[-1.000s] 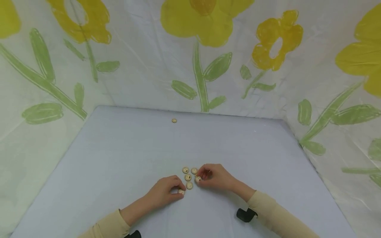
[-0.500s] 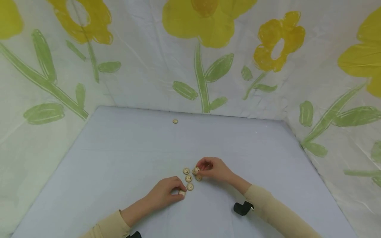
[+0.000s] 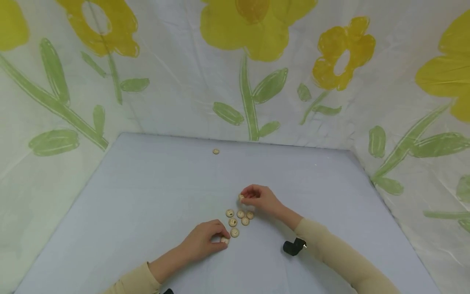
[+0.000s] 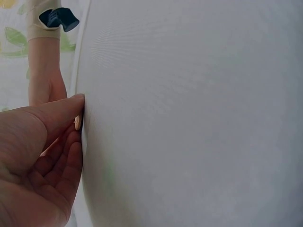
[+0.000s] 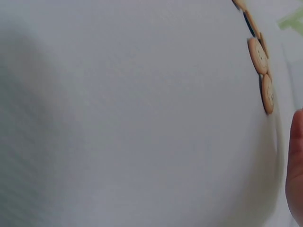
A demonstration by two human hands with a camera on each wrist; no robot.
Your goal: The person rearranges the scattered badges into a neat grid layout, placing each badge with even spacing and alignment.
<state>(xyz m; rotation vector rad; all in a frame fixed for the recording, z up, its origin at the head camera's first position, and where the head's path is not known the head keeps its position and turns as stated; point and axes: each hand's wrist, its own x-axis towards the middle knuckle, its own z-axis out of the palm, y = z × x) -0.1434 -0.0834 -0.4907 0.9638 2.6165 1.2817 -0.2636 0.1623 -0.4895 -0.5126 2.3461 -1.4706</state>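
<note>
In the head view my right hand (image 3: 262,199) pinches a round wooden button (image 3: 241,197) above a small cluster. Below it lie several similar buttons, among them a middle one (image 3: 240,214), a right-hand one (image 3: 250,214) and a left-hand one (image 3: 229,213). My left hand (image 3: 205,239) rests at the near left of the cluster, thumb and fingers around another button (image 3: 225,241). That button's edge (image 4: 78,122) shows between thumb and fingers in the left wrist view. The right wrist view shows loose buttons (image 5: 258,56) and only part of my right hand (image 5: 295,165); its held button is hidden there.
One lone button (image 3: 216,151) lies near the far edge of the pale table (image 3: 165,175). White curtains (image 3: 169,94) painted with yellow flowers stand behind and at both sides. A black wrist camera (image 3: 293,247) hangs under the right sleeve.
My right hand has moved away from me, off the cluster, with a button between its fingertips. Buttons it had covered now show. My left hand has stayed at its button.
</note>
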